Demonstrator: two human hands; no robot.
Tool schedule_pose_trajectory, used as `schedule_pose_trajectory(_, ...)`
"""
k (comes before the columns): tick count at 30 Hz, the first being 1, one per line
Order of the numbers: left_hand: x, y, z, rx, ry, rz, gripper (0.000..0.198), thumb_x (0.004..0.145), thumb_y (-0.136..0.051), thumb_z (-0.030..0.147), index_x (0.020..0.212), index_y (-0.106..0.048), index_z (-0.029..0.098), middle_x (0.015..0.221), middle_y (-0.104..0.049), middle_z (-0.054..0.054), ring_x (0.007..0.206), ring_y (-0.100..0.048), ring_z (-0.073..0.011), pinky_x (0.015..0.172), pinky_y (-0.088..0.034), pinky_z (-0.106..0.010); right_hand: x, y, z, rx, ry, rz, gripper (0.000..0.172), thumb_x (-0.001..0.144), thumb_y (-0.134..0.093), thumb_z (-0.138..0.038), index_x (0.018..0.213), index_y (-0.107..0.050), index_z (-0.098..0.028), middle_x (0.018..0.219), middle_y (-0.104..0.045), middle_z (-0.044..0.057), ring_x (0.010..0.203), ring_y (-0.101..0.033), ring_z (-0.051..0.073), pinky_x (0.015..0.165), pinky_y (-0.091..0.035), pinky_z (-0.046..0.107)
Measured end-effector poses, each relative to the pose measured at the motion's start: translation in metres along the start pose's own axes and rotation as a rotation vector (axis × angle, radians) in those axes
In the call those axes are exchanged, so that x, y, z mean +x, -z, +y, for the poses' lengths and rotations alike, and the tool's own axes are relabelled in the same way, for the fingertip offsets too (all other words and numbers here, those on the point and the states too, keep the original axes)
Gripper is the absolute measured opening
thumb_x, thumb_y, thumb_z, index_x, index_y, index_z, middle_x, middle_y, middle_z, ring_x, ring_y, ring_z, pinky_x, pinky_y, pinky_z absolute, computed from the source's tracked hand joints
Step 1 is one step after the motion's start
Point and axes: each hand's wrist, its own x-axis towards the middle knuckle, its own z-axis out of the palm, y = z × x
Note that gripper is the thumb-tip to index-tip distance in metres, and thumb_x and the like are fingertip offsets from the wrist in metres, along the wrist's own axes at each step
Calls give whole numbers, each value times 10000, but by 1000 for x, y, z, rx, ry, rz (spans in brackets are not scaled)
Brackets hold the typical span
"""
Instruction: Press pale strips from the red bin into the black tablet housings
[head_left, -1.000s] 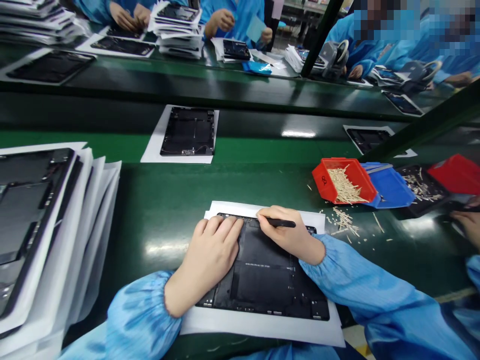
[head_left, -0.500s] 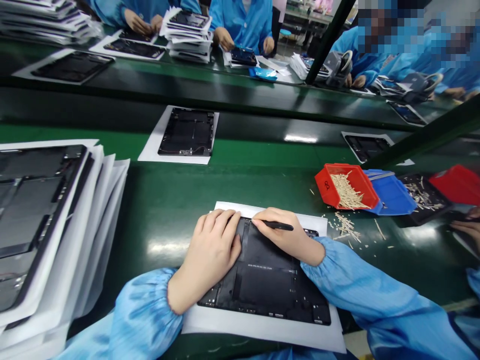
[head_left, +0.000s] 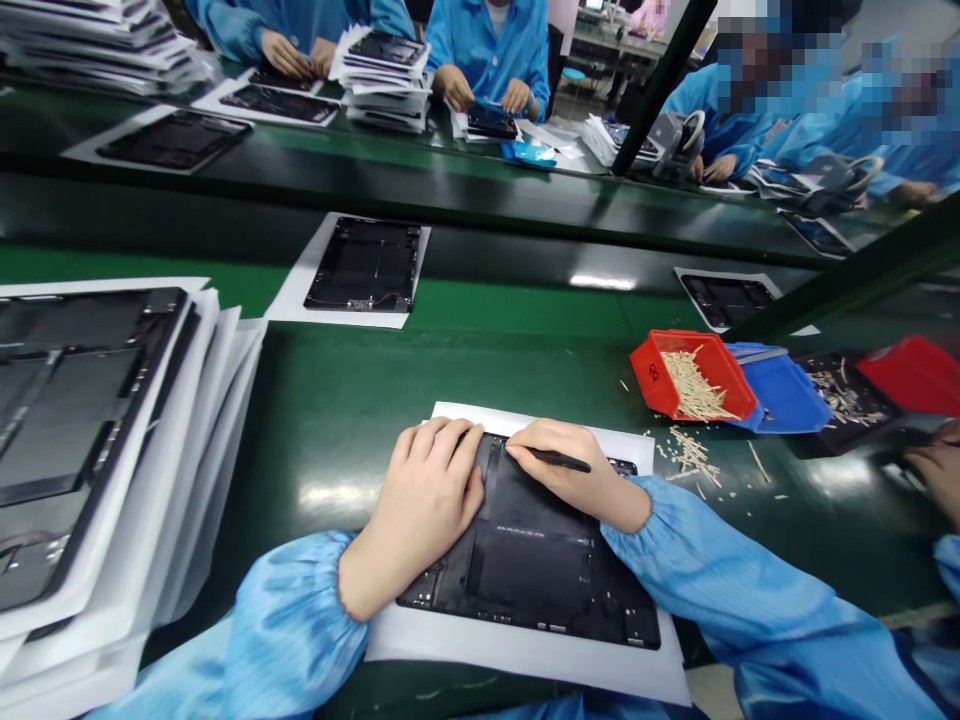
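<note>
An opened black tablet housing [head_left: 532, 580] lies on a white sheet [head_left: 420, 640] right before me. My left hand [head_left: 427, 500] rests over its left upper part, palm down, with the fingers laid along the far edge and the thumb apart. Close to that same edge, my right hand [head_left: 574, 470] grips a slim black pen-like tool [head_left: 562, 460] between thumb and fingers. The tool's tip is hidden by the fingertips, so I cannot tell whether it touches the housing.
A stack of tablet housings with white sheets [head_left: 172, 480] rises at left. Right of my work stand a red bin [head_left: 652, 375] of small pale strips and a blue bin [head_left: 795, 390]; strips [head_left: 694, 455] lie scattered nearby. Another housing [head_left: 364, 265] lies beyond. Co-workers sit opposite.
My right hand and the tool have shifted very slightly, the tool's rear end a bit lower. On the line beyond, the tablet housings have slid a little left. My left hand stays put.
</note>
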Motion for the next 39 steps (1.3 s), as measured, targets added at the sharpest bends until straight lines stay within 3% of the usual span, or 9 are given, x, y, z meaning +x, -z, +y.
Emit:
schedule_pose_trajectory(9, 10, 2, -14, -121, -21, 0, 313, 903, -458, 265, 1188, -555, 178, 1100, -601, -95, 1046, -494, -247, 872, -440, -409, 10, 0, -3, 12, -94, 84, 131, 888, -557, -210, 836, -677, -193, 802, -681, 28, 731, -629, 149, 699, -496, 270)
schedule_pose_trajectory(17, 21, 2, -22, -146, -39, -56, 266, 945, -413, 305, 1109, -602, 213, 1000, -616, -50, 969, -504, -201, 838, -434, -364, 14, -7, -2, 16, -14, 28, 125, 895, -539, -196, 893, -665, -188, 826, -669, 34, 747, -613, 145, 722, -489, 268)
schedule_pose_trajectory(22, 24, 4, -21, -101, -76, -60, 259, 949, -406, 291, 1059, -622, 200, 946, -618, -54, 938, -514, -199, 801, -420, -353, 13, -9, -1, -4, 3, 6, 139, 905, -527, -210, 890, -664, -186, 827, -668, 41, 750, -609, 147, 726, -491, 271)
schedule_pose_trajectory(30, 23, 1, -21, 11, -109, -29, 238, 943, -424, 294, 1040, -619, 198, 956, -618, -50, 938, -516, -208, 777, -404, -360, 13, -7, 2, -3, -58, 107, 131, 866, -556, -160, 785, -658, -177, 755, -659, 13, 693, -598, 128, 679, -468, 246)
schedule_pose_trajectory(39, 27, 8, -23, 116, -248, -58, 211, 930, -445, 209, 1069, -599, 170, 951, -616, -49, 903, -534, -199, 777, -397, -367, 14, -12, 1, -2, -1, 48, 121, 884, -538, -174, 846, -653, -172, 796, -646, 29, 722, -587, 134, 706, -465, 256)
